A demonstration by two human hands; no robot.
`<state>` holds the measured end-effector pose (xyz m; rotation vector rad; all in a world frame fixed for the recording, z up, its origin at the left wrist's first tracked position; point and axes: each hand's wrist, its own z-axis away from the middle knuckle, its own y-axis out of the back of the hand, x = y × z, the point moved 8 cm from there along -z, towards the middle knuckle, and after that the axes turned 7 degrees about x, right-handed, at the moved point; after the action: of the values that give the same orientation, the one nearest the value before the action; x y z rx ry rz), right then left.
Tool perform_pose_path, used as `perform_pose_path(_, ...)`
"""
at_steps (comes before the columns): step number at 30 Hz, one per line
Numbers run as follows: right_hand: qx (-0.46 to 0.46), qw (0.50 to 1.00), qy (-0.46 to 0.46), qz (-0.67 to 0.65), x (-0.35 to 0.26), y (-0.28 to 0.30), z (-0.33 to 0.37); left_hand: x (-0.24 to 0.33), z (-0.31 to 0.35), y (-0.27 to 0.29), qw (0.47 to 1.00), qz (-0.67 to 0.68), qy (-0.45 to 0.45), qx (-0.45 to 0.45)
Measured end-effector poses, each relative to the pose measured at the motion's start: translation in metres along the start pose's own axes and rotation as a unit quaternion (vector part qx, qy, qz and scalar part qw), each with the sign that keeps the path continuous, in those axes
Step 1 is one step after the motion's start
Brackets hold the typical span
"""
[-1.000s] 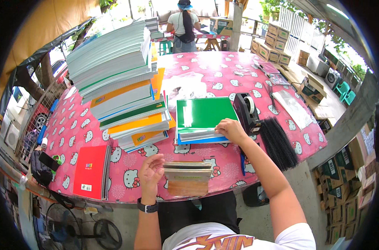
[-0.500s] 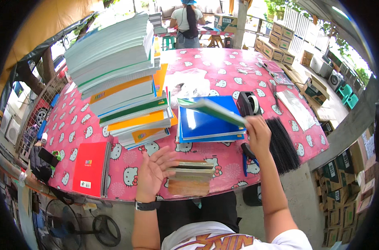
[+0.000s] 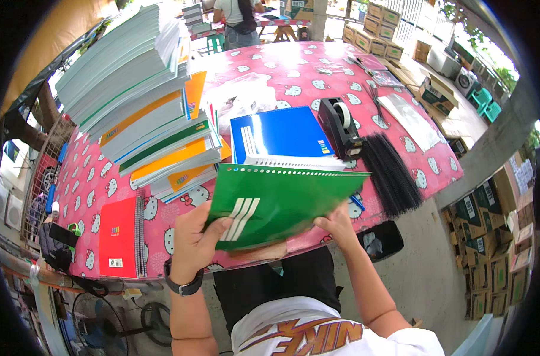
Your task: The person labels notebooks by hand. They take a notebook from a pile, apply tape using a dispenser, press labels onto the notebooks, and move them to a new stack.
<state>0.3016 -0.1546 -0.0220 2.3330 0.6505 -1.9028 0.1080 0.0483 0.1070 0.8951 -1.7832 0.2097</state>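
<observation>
A green-covered notebook (image 3: 282,204) with a row of punched holes along its far edge is tilted up in front of me. My left hand (image 3: 194,240) grips its left side, thumb on the cover. My right hand (image 3: 339,226) pinches its near right edge, the fingers partly hidden beneath. Just beyond it lies a blue-covered notebook (image 3: 284,133), also hole-punched, with white pages showing. To the left leans a tall stack of unbound notebooks (image 3: 127,71) with white, orange and green layers. Red spiral-bound notebooks (image 3: 120,231) lie at the near left.
A black tape dispenser (image 3: 339,127) stands right of the blue notebook, beside a bundle of black binding coils (image 3: 391,175). Clear plastic packets (image 3: 409,121) lie farther right. A crumpled plastic bag (image 3: 243,98) sits behind. Cartons (image 3: 489,231) are piled at right; a person (image 3: 239,24) stands at a far table.
My right hand has brought the green notebook from above the blue one toward me and spread it flat to view. My left hand, open before, now grips its left side.
</observation>
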Motion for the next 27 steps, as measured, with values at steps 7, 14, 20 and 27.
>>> perform_pose_path(7, -0.125, 0.987, -0.079, -0.069, -0.004, -0.034, -0.008, 0.002, -0.010, 0.048, 0.985, 0.121, -0.056, 0.114)
perform_pose_path(14, -0.131, 0.990, -0.022, 0.037, 0.001, -0.032, -0.002, -0.040, -0.007, 0.053, 0.976, 0.172, -0.033, 0.133)
perform_pose_path(20, -0.157, 0.985, -0.056, 0.044, 0.005, -0.030, -0.008, -0.045, 0.000, 0.053, 0.971, 0.179, -0.033, 0.158)
perform_pose_path(27, -0.201, 0.964, -0.115, 0.130, 0.024, -0.036, -0.001, -0.056, -0.002, 0.055, 0.977, 0.135, 0.013, 0.164)
